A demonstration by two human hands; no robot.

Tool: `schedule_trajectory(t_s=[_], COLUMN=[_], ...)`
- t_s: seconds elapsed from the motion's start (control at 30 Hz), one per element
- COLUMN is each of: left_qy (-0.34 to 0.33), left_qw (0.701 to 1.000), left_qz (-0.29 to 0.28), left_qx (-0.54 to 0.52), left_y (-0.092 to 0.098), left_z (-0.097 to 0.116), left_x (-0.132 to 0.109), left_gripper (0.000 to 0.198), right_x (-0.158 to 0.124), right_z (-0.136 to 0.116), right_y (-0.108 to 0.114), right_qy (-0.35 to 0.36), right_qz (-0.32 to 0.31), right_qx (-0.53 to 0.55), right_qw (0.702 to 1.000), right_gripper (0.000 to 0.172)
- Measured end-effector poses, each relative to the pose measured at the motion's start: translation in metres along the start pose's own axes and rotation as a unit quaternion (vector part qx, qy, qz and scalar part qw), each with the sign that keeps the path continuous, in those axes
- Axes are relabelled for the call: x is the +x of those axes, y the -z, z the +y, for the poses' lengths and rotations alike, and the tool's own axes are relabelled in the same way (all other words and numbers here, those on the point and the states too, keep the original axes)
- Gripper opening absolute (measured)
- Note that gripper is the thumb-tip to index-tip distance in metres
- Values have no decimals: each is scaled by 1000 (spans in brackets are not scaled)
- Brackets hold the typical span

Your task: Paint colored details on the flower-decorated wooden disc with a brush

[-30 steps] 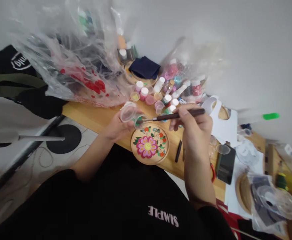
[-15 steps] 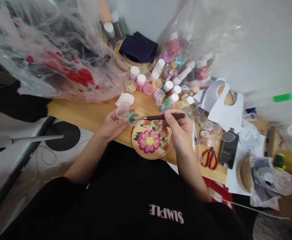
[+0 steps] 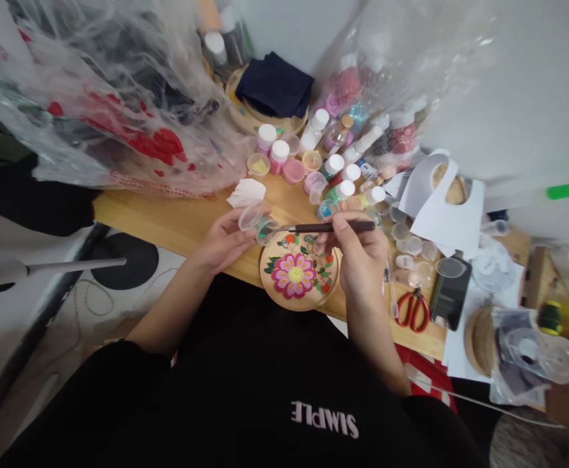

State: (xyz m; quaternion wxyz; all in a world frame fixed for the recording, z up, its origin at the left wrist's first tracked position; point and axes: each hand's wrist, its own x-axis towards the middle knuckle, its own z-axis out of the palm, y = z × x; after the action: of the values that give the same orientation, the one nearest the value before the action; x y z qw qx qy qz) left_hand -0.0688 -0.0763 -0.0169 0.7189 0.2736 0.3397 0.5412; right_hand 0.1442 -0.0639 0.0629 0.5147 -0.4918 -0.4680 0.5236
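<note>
My left hand (image 3: 226, 239) is closed around a small clear cup of green paint (image 3: 263, 227) with its lid flipped open, held just left of a round wooden disc (image 3: 298, 272). The disc lies on the wooden table (image 3: 167, 218) and carries a painted pink flower with a yellow middle, green leaves and orange shapes. My right hand (image 3: 360, 257) pinches a dark-handled paintbrush (image 3: 328, 227) lying level over the disc's top edge, its tip inside the green paint cup.
Several small paint pots and bottles (image 3: 326, 170) crowd behind the disc. A large crumpled plastic bag (image 3: 119, 110) covers the table's left. Red scissors (image 3: 411, 311), a black phone (image 3: 450, 296), white paper cut-outs (image 3: 440, 208) and clear cups lie to the right.
The view has dropped and shifted, so the table's right side shows more. Both hands stay over the disc; the brush tip remains at the green cup.
</note>
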Motion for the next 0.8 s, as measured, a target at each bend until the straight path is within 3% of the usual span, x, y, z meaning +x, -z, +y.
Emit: schedule_trajectory(t_s=[0.23, 0.8], left_qy=[-2, 3], left_qw=[1000, 1000], left_qz=[6, 25], left_qx=[9, -3], left_y=[1, -4], left_z=[-2, -1], left_x=[1, 1], left_gripper=[44, 36], right_x=[0, 2], right_z=[0, 2], right_y=[1, -2], right_qy=[9, -42], right_qz=[14, 20], right_qx=[-13, 14], right_qw=[1000, 999], right_gripper=[25, 30])
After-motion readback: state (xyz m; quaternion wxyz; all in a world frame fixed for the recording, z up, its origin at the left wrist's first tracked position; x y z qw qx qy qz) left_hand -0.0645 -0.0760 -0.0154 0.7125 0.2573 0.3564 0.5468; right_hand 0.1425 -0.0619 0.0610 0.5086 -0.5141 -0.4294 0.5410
